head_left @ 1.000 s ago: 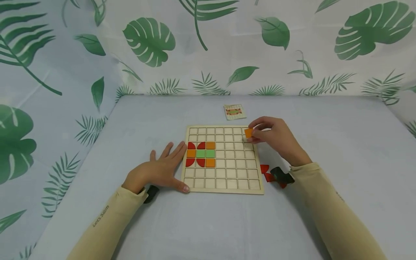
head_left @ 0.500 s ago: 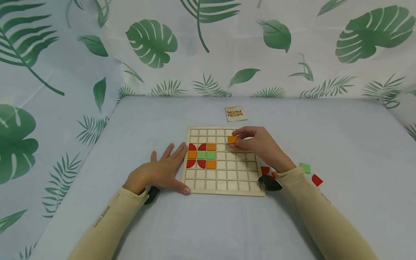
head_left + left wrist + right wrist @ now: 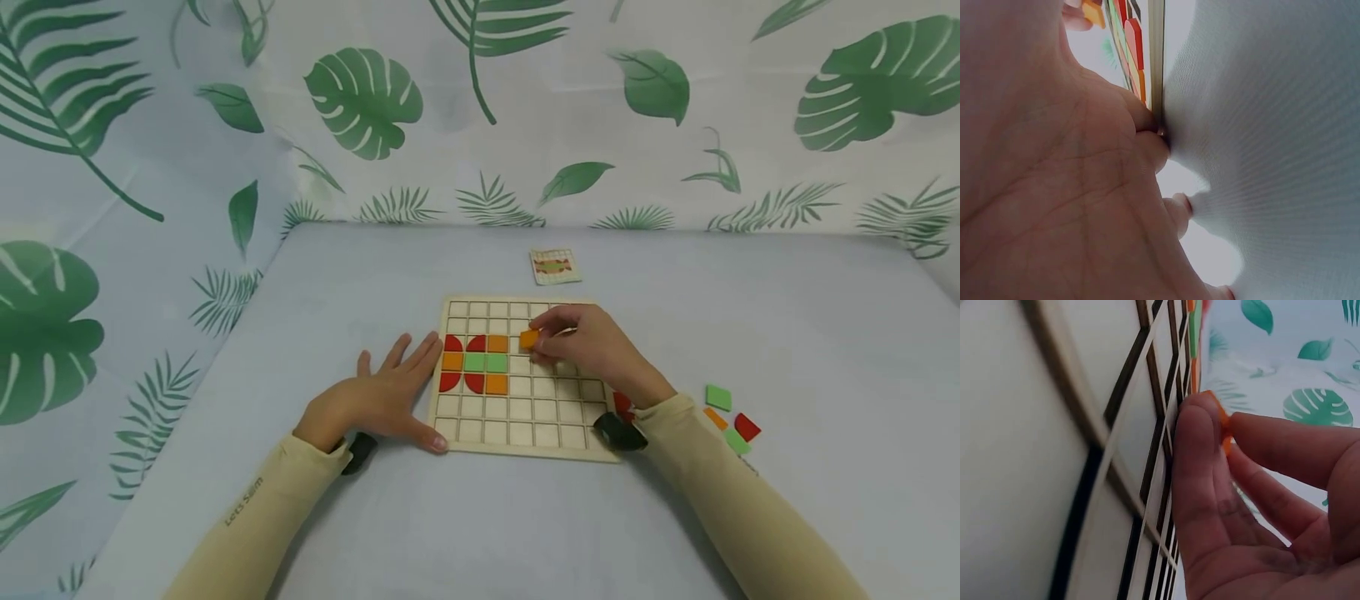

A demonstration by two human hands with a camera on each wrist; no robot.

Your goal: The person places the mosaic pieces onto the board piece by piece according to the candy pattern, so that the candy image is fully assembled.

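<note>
A wooden grid board [image 3: 525,432] lies on the table, with red quarter-round tiles [image 3: 475,383], orange square tiles [image 3: 497,384] and green square tiles [image 3: 486,362] set in its left cells. My left hand [image 3: 382,402] rests spread along the board's left edge, its thumb at the near left corner. Between thumb and fingers my right hand [image 3: 592,346] pinches an orange square tile [image 3: 528,339], held over the cells just right of the filled ones. In the right wrist view the same orange tile [image 3: 1226,434] shows partly behind the fingers, close to the grid.
A small pattern card [image 3: 555,267] lies behind the board. Right of the board are loose tiles: a green one [image 3: 717,397], a red one [image 3: 747,427] and others partly under the right sleeve. A red tile [image 3: 623,405] sits by the board's right edge.
My right hand has carried the orange tile leftward and nearer, from the board's far right corner towards the filled cells. The left hand has stayed at the board's edge.
</note>
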